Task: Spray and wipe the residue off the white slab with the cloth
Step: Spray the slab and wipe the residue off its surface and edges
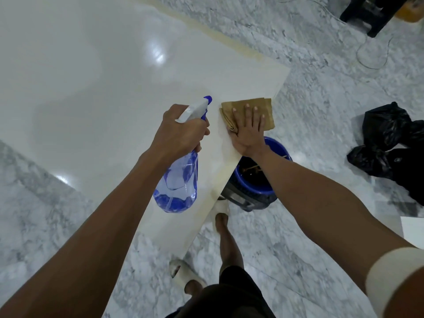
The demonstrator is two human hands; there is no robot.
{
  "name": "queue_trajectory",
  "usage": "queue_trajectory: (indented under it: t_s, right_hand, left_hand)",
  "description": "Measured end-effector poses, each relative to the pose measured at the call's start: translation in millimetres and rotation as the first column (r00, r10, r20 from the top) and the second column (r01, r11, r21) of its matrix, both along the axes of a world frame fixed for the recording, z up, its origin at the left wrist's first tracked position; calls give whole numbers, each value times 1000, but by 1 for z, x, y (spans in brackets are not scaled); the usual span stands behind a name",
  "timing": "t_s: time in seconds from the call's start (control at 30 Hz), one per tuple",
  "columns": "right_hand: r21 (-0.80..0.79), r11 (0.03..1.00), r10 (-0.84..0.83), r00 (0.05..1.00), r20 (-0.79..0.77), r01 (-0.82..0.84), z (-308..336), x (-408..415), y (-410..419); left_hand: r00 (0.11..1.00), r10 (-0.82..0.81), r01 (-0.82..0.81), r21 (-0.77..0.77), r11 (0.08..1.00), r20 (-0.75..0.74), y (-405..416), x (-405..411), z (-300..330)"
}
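Floor: grey-veined marble floor point(321, 138) all round, with the white slab point(96, 92) raised above it; a blue bucket point(270, 180) sits under the slab's near edge and black bags point(387, 138) lie off to my right.
Left hand: my left hand point(181, 131) grips the neck of the blue spray bottle point(179, 180), nozzle pointing toward the cloth.
Right hand: my right hand point(247, 131) presses flat, fingers straight, on the folded tan cloth point(250, 111) near the slab's right corner.
Progress: I judge wiping under way; the middle looks glossy.
Left to do: yellowish residue point(231, 42) lines the far edge, and another streak runs along the near edge.
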State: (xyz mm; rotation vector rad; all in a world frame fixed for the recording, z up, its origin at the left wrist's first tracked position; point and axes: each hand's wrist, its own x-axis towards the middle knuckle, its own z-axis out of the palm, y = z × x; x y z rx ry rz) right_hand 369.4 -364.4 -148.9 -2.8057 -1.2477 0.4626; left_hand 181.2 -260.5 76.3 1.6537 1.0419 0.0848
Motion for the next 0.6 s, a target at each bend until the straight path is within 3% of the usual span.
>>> queue_trajectory:
  t_s: [0.6]
  right_hand:
    - [66,998,24,1000,16,-25,1,-249,-69]
  left_hand:
    - [997,51,-52,-19,998,-54,-69,-223,16]
